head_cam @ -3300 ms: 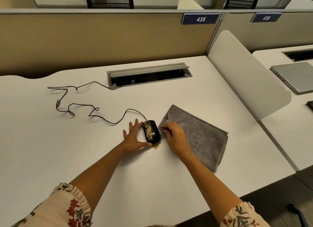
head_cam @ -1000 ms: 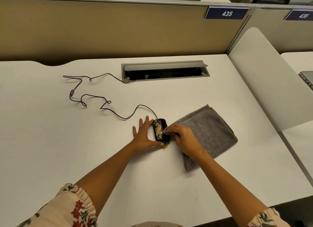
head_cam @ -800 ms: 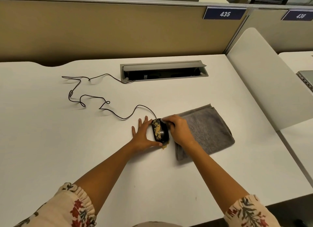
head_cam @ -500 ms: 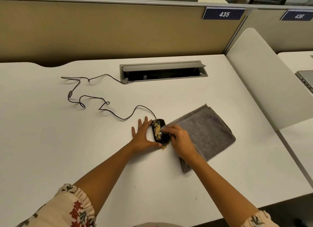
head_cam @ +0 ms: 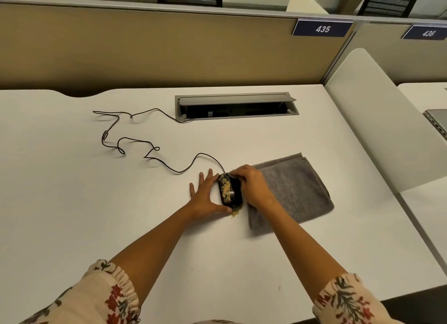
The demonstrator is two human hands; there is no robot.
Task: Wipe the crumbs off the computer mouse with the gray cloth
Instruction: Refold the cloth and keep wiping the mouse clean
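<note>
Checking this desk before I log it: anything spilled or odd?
Yes. Tan crumbs coat the left half of the black mouse, and a small pile has spilled onto the white desk at its near end.

Layout around the computer mouse point(head_cam: 229, 190) on the desk point(head_cam: 72, 203)

Left hand point(head_cam: 205, 195) just left of it, right hand point(head_cam: 254, 186) and cloth point(head_cam: 297, 190) right; cable point(head_cam: 135, 142) trails behind-left to the cable box point(head_cam: 235, 105); crumbs point(head_cam: 234, 214) before it.

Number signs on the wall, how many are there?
2: sign 435 on the tan wall above the desk, and sign 436 at the far right, over the next desk.
</note>
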